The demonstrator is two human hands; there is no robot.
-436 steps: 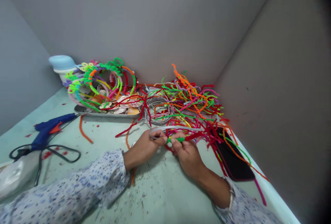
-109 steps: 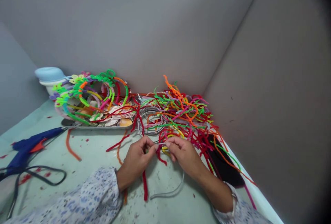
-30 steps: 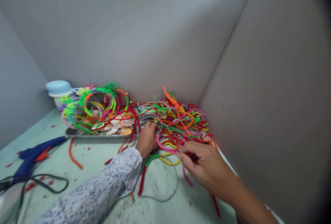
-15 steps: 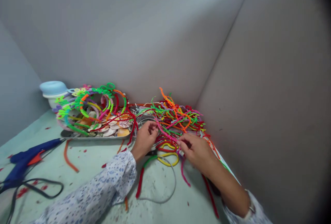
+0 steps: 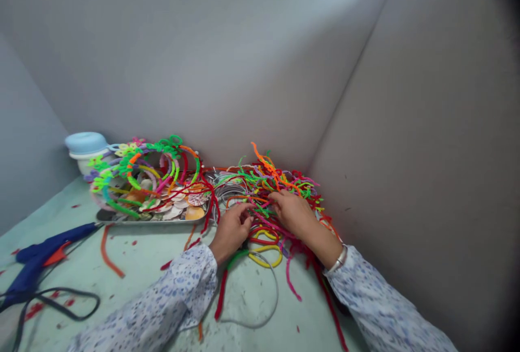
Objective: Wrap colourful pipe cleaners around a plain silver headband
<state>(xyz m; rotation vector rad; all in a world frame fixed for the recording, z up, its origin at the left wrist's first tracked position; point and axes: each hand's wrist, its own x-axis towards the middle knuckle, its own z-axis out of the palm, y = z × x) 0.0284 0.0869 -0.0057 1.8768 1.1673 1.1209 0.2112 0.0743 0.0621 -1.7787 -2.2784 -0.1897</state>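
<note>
My left hand (image 5: 232, 230) is at the near side of a tangled heap of pipe cleaners (image 5: 303, 183), thumb and forefinger apart, with nothing visibly gripped. My right hand (image 5: 293, 214) reaches into the heap. Its fingertips are pinched at the end of an orange pipe cleaner (image 5: 247, 199) that stretches left above my left hand. A pink pipe cleaner (image 5: 293, 281) trails below my right hand. Between the hands and the table edge lie scissors with yellow-and-red handles (image 5: 265, 254) and a grey wire headband (image 5: 275, 303) partly wrapped in green and red.
A metal tray (image 5: 154, 222) on the left holds shells (image 5: 195, 213) and several finished flower headbands (image 5: 132, 178). Behind it stands a white container with a blue lid (image 5: 86, 143). A blue glue gun (image 5: 44, 252) with its dark cord lies at left. Grey panels enclose the table.
The pink pipe cleaner stretched between my hands now lies down on the heap. My right hand has moved up and left into the heap, onto an orange one. The left hand dipped slightly.
</note>
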